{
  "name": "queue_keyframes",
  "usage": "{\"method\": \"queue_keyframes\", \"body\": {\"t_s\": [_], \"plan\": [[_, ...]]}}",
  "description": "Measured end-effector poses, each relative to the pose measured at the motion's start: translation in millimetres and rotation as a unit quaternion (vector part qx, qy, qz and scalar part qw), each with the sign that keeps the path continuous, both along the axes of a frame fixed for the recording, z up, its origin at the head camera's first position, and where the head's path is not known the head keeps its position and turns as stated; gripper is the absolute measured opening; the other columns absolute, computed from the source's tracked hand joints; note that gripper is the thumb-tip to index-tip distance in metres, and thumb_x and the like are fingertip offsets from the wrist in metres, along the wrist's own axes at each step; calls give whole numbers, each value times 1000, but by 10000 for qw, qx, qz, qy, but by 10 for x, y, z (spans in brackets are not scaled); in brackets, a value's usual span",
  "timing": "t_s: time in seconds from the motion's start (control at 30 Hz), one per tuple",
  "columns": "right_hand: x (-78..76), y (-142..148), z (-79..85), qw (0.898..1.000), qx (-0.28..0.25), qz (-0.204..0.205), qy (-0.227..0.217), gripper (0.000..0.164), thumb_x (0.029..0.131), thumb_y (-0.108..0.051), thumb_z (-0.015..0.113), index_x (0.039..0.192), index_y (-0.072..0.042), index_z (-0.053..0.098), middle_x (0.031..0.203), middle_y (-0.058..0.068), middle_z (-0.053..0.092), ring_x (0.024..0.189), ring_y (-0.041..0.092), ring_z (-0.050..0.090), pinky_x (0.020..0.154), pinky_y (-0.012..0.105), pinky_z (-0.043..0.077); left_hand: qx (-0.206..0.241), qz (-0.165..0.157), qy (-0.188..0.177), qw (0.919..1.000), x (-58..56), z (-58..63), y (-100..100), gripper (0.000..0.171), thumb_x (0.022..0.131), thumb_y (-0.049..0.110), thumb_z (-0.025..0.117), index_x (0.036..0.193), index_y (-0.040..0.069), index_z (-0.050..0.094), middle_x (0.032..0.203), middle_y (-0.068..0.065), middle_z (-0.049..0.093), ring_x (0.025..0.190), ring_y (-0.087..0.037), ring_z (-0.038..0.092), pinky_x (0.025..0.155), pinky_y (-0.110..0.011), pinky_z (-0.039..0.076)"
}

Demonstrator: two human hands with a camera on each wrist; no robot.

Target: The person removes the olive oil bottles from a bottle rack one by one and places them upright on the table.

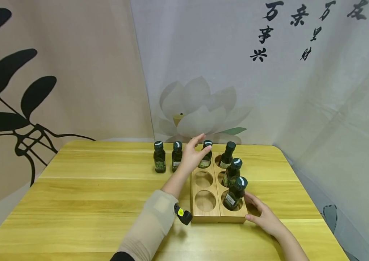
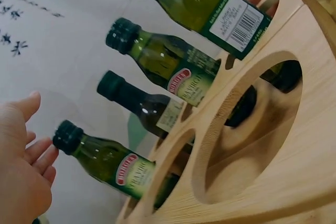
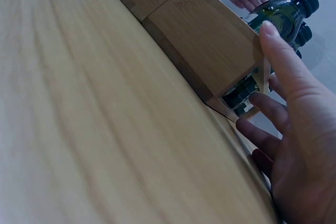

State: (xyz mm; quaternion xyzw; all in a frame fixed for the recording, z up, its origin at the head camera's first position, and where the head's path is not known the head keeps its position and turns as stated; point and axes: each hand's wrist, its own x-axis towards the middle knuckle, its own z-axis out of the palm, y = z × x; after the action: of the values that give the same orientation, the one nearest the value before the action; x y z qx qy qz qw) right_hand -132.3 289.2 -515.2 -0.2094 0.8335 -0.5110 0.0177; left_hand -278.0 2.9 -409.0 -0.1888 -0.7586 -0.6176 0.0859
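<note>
A wooden rack [image 1: 205,214] with round holes stands on the table. Three green glass bottles with dark caps fill its right column: one at the back [image 1: 227,155], one midway [image 1: 233,172] and one in front [image 1: 235,192]. Another such bottle [image 2: 113,163] stands in the back left hole. Beside its cap is my left hand [image 1: 191,156], fingers extended and thumb spread; contact with the cap is unclear. My right hand [image 1: 265,216] lies at the rack's front right corner, thumb near the corner and loosely bent fingers along its side.
Left of the rack, two more bottles stand upright on the table, one farther left [image 1: 159,159] and one [image 1: 177,158] near my left forearm. Behind the wooden table [image 1: 89,203] hangs a printed cloth [image 1: 204,54].
</note>
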Motion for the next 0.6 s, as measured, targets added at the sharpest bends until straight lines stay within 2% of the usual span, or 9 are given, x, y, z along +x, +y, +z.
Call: {"method": "queue_keyframes", "body": {"t_s": [0.2,0.37,0.6], "plan": [[2,-6,-6,10000,25,-56,-50,70,86,-2,69,146,1,32,138,26,45,124,1,41,99,13,28,-94,195,-283,9994,-80,-98,73,55,91,23,68,141,10,47,134,-3,55,122,-20,49,103,-40,36],[6,-11,5,9999,54,-72,-81,71,86,-3,69,146,1,32,138,25,45,124,0,41,99,13,28,79,180,-412,9990,-117,-153,123,53,92,22,67,140,10,49,136,-7,53,121,-22,49,102,-43,37],[1,-5,24,9999,81,-78,-80,70,86,-2,68,146,1,32,138,25,46,123,2,42,99,15,29,274,243,-579,9977,-128,-185,166,46,92,22,66,136,14,55,138,-4,51,124,-26,47,100,-44,41]]}}
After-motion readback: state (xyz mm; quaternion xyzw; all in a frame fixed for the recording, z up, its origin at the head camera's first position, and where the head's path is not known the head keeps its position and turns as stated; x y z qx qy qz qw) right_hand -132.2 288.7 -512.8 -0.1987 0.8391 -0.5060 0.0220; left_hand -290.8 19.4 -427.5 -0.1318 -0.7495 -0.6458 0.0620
